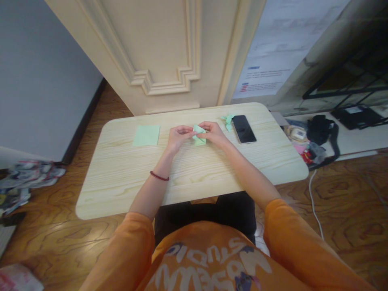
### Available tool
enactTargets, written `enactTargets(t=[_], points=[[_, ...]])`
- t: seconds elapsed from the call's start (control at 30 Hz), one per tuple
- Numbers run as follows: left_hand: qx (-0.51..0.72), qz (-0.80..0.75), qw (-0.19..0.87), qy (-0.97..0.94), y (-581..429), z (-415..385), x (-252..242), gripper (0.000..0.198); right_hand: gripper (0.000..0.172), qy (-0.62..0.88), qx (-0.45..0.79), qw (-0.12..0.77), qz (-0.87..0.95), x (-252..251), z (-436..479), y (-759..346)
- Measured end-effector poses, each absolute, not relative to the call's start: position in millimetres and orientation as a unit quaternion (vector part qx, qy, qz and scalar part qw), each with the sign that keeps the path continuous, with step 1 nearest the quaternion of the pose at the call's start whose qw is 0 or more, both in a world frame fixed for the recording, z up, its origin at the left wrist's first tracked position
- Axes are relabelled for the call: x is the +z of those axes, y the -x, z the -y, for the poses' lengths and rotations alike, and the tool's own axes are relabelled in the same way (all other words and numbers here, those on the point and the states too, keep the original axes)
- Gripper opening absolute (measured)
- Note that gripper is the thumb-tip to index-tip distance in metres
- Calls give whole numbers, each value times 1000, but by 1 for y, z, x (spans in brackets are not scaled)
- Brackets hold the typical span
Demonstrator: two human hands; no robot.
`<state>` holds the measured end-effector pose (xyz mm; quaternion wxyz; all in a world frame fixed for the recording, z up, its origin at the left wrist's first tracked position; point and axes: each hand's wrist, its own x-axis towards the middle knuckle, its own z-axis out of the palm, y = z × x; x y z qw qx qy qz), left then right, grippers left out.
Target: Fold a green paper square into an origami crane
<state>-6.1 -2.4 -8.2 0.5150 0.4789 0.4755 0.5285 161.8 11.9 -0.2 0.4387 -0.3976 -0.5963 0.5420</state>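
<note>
Between my two hands is a small piece of pale green paper (199, 141), partly folded, with creases and a raised flap. My left hand (178, 136) pinches its left side between thumb and fingers. From the right, my right hand (213, 132) grips the upper right part, its thumb lying across the fold. Fingers cover some of the paper's edges. Left of my hands a flat square stack of green paper (146, 135) lies on the table. A folded green paper figure (228, 121) sits beyond my right hand, against a dark phone (243, 129).
The pale wooden table (127, 182) has rounded corners and stands against a cream panelled door (157, 52). To the right, a low shelf holds a tray of odds and ends (306, 141). A white cable (315, 206) runs over the floor; shoes (33, 173) stand at left.
</note>
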Motion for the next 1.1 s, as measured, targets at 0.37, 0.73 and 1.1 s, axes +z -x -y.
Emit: enactTargets(t=[0.37,0.73,1.1], points=[[513,-459,543,-481,8,2,-7,49,35,416,549,418,592,2,-8,-161],[521,-463,558,-450,5,-1,-13,51,36,414,546,407,605,4,-6,-160],[495,-437,603,-447,7,1,-8,46,34,409,552,385,616,2,-5,-161]])
